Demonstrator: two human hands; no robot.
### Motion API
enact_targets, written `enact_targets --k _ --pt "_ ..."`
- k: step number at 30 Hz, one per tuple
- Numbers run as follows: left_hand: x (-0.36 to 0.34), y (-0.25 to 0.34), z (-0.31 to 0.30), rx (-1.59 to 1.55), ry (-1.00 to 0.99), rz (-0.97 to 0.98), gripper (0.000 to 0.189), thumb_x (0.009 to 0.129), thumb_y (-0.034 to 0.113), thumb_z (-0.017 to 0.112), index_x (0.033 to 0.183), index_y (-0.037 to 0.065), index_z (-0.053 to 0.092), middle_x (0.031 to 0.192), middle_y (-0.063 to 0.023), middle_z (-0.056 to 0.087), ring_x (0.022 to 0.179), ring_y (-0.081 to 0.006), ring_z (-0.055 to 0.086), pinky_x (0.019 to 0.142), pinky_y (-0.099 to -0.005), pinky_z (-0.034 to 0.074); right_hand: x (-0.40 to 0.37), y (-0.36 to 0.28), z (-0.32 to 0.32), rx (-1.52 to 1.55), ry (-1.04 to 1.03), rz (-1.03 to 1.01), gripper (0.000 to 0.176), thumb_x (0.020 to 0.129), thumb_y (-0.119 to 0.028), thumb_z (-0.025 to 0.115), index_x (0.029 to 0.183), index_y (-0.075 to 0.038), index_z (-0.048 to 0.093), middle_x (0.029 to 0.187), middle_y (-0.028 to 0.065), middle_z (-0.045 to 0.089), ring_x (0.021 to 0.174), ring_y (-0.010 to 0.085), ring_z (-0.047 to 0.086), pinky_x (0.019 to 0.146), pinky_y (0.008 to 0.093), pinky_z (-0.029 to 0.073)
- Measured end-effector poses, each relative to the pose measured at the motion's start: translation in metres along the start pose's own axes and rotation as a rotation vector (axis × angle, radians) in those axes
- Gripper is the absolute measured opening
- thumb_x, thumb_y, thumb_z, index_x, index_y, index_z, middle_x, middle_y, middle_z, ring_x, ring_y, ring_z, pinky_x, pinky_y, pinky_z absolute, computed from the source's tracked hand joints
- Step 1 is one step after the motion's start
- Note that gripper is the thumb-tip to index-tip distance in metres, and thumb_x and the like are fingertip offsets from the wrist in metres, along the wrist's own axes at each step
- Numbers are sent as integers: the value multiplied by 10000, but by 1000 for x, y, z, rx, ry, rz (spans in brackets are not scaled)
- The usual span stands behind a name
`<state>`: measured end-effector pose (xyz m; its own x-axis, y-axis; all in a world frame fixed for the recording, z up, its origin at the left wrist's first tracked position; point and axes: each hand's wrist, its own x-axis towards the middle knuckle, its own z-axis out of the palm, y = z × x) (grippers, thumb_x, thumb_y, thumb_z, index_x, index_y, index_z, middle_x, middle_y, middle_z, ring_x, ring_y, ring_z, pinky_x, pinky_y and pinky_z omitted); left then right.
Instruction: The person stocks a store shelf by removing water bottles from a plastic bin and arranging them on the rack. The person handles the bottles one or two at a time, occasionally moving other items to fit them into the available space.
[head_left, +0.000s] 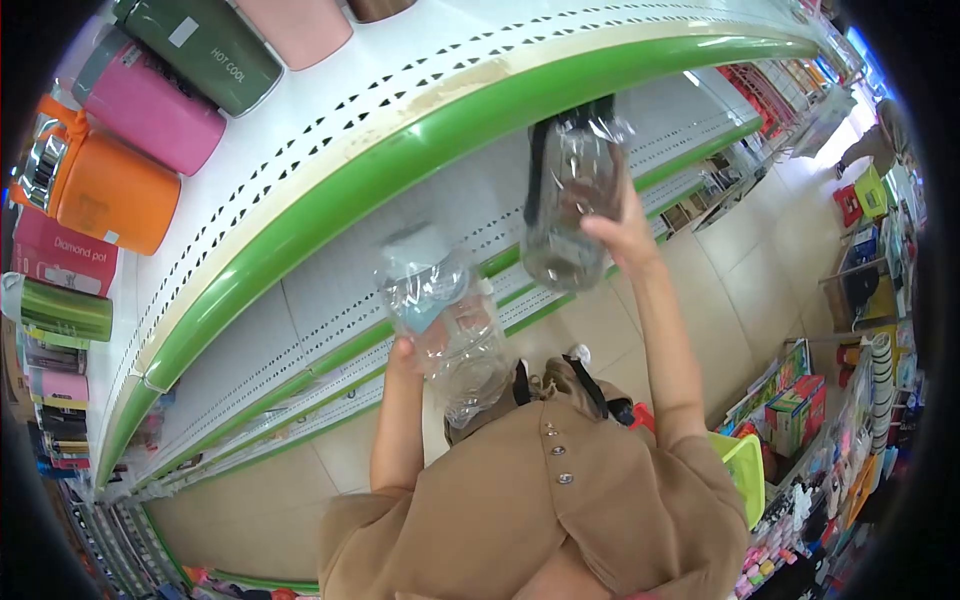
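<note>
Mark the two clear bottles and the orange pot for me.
Pale-capped bottle (445, 315), head view, middle of its crinkled wrap.
Black-strapped bottle (568, 195), head view, its clear body.
Orange pot (115, 200), head view, its side wall.

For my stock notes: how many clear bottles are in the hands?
2: the lower clear bottle in the left hand; the raised clear bottle in the right hand, by the green shelf edge.

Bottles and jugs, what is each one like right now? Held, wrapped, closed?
Left hand, gripping pale-capped bottle from below.
Pale-capped bottle, clear, wrapped in plastic, held up.
Right hand, gripping black-strapped bottle.
Black-strapped bottle, clear, wrapped, raised near the shelf.
Orange jug, on the shelf, lid closed.
Pink jug, on the shelf, untouched.
</note>
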<state>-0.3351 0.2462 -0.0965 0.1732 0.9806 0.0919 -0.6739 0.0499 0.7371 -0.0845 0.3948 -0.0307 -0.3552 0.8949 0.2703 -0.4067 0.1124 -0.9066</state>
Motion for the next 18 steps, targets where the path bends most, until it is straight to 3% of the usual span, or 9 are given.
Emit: enact_targets --k 2,4,6,8,18 --pt "-9 4 -2 2 17 4 1068 487 573 721 1314 66 274 1291 -174 359 1178 -450 330 925 -535 342 40 15 1 -72 24 -39 1025 565 -202 764 1354 -53 126 1260 160 365 1122 260 417 927 342 355" --pt "-16 9 2 49 96 82 1044 509 564 717 1313 64 275 1289 -174 361 1170 -442 342 925 -522 348 80 32 1 -336 102 -157 1002 565 -209 768 1343 -46 159 1252 169 368 1111 272 417 934 343 341" --pt "-25 4 1 60 133 108 1041 512 561 718 1313 64 276 1289 -174 361 1170 -441 343 926 -522 347 113 53 -4 -697 108 -157 750 664 -188 698 1284 -31 306 1233 164 410 1094 274 432 944 353 324" --pt "-37 1 -2 69 173 149 1035 516 556 718 1312 64 276 1289 -174 361 1169 -438 346 927 -520 347 134 58 0 -1627 -231 -117 470 779 -202 595 1183 -16 443 1201 152 462 1080 280 444 957 355 304" --pt "-41 -50 3 52 505 477 1005 539 528 721 1311 62 277 1289 -175 360 1165 -423 358 932 -515 346 196 97 29 -1472 -238 -574 487 749 -212 637 1155 -1 472 1167 145 497 1056 267 473 910 351 345"
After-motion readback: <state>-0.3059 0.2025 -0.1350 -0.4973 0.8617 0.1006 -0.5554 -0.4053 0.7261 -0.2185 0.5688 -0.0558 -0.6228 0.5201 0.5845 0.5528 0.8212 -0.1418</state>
